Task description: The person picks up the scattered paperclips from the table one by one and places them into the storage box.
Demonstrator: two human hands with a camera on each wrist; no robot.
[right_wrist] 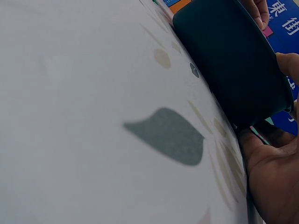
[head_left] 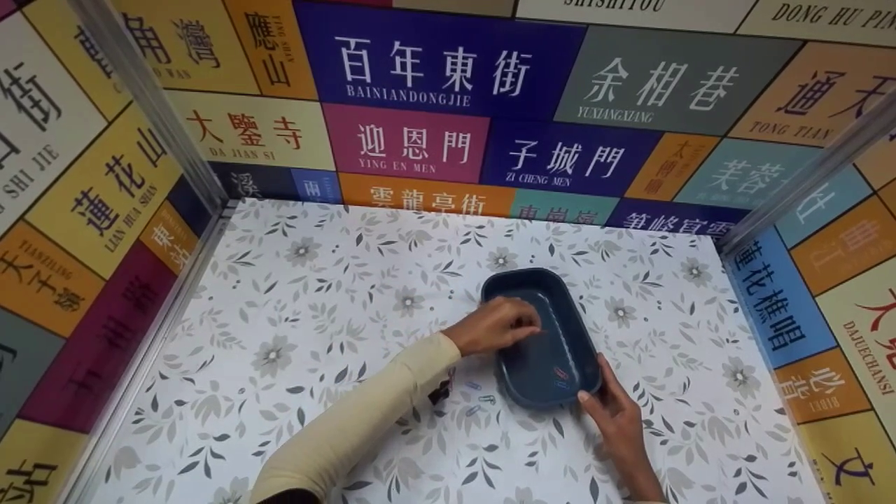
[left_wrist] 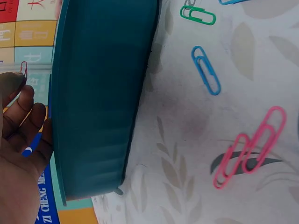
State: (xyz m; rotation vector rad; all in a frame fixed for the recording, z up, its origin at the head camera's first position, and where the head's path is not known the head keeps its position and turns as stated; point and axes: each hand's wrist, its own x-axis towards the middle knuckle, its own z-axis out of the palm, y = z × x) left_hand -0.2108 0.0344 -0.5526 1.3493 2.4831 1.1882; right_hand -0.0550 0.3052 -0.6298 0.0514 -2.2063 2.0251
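– Where is the tray [head_left: 542, 336] sitting?

– On the flowered tablecloth [head_left: 315, 301], a bit right of the middle, its long side running away from the person.

– What are the hands doing?

– The right hand [head_left: 616, 413] is at the tray's near right corner, fingers curled against the outer wall and rim, holding it. The left hand [head_left: 493, 325] is over the tray's left rim with its fingertips pinched together; the wrist view shows a small pink paper clip [left_wrist: 23, 70] at the fingertips, above the rim.

– Anything in the tray?

– A red clip and a blue one [head_left: 561, 378] lie near its close end.

– And outside it?

– Just left of the tray, loose paper clips lie on the cloth: a green one [left_wrist: 198, 15], a blue one [left_wrist: 206, 70] and two pink ones hooked together [left_wrist: 250, 147]
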